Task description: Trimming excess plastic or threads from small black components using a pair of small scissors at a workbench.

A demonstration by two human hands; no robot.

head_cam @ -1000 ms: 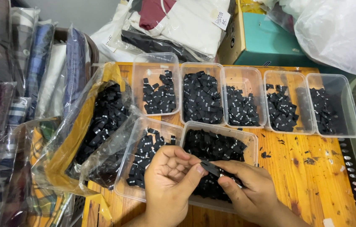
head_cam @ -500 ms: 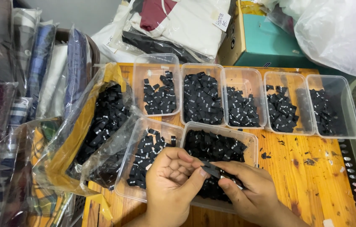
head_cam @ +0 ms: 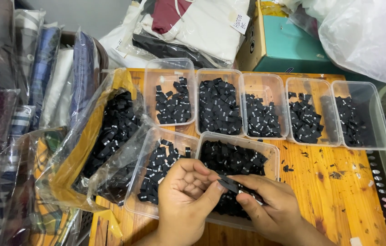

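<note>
Head view: left hand (head_cam: 184,200) and right hand (head_cam: 265,207), fingers pinching one small black label (head_cam: 228,183) between them, above a clear tub (head_cam: 272,157) of labels. Long axis runs left-right, slightly tilted. Label partly hidden; wrists cut off.

Left hand (head_cam: 188,200) and right hand (head_cam: 268,207) meet over the near clear tub (head_cam: 272,157), pinching one small black label (head_cam: 229,184) between fingertips. Beyond that tub sits a row of five more tubs (head_cam: 265,107) (all holding black labels); left of it, a label-stuffed plastic bag (head_cam: 106,136).
</note>
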